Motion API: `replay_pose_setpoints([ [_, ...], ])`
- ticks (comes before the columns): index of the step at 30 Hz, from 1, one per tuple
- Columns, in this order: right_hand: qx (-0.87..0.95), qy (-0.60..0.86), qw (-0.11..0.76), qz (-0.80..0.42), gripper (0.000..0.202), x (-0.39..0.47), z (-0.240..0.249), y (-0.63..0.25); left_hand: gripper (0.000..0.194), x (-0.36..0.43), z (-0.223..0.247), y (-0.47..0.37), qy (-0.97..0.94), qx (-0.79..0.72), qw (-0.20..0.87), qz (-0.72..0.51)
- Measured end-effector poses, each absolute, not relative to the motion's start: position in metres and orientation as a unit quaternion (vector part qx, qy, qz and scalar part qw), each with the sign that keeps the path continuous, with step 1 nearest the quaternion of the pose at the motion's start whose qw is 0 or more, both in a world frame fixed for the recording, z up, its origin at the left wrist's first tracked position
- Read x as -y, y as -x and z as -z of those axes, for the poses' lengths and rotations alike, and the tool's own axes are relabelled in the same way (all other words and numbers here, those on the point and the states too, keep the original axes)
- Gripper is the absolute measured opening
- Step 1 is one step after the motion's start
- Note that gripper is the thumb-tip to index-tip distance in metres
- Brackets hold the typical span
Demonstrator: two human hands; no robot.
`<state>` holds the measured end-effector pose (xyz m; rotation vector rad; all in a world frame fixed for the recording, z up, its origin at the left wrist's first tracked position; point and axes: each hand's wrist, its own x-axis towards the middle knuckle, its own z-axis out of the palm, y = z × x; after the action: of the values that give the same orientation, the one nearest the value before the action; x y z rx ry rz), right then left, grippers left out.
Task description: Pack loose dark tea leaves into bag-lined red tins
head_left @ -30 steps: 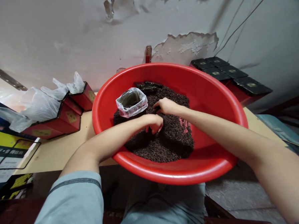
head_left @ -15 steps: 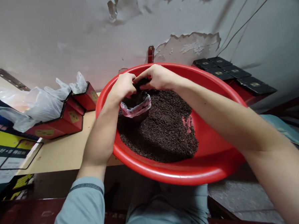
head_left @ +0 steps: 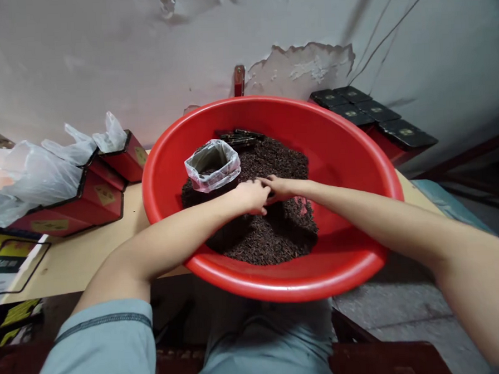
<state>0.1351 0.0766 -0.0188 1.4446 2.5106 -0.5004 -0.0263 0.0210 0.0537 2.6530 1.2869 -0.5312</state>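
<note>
Before me, a basin [head_left: 275, 290] is resting on the surface [head_left: 81, 263], holding loose bits [head_left: 264, 242]. Left of my fingers [head_left: 256, 198], a box [head_left: 215, 180] is standing inside, lids [head_left: 244, 136] lying behind. Bagged boxes [head_left: 102, 197] are standing left, lidded boxes [head_left: 405, 132] back right.

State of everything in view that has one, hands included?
Lined container: open, liner folded over rim
Red basin: open, partly filled
Dark loose leaves: heaped unevenly
Left boxes: open, plastic liners sticking up
Right boxes: black lids on
Wall: paint peeling
Left hand, right hand: together, fingers curled; grip unclear
</note>
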Motion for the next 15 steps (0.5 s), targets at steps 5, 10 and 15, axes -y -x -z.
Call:
replay_pose_setpoints([
  [5, -0.793, -0.555, 0.188, 0.168, 0.103, -0.046, 0.024, -0.108, 0.113, -0.025, 0.001, 0.027, -0.83, -0.501, 0.107, 0.22],
  [10, -0.8, -0.532, 0.206, 0.185, 0.067, -0.045, 0.012, -0.102, 0.088, -0.023, 0.007, 0.022, -0.817, -0.527, 0.143, 0.186],
  [15, -0.785, -0.529, 0.22, 0.234, 0.042, -0.054, 0.002, -0.099, 0.063, -0.032, 0.002, 0.024, -0.818, -0.521, 0.179, 0.167],
])
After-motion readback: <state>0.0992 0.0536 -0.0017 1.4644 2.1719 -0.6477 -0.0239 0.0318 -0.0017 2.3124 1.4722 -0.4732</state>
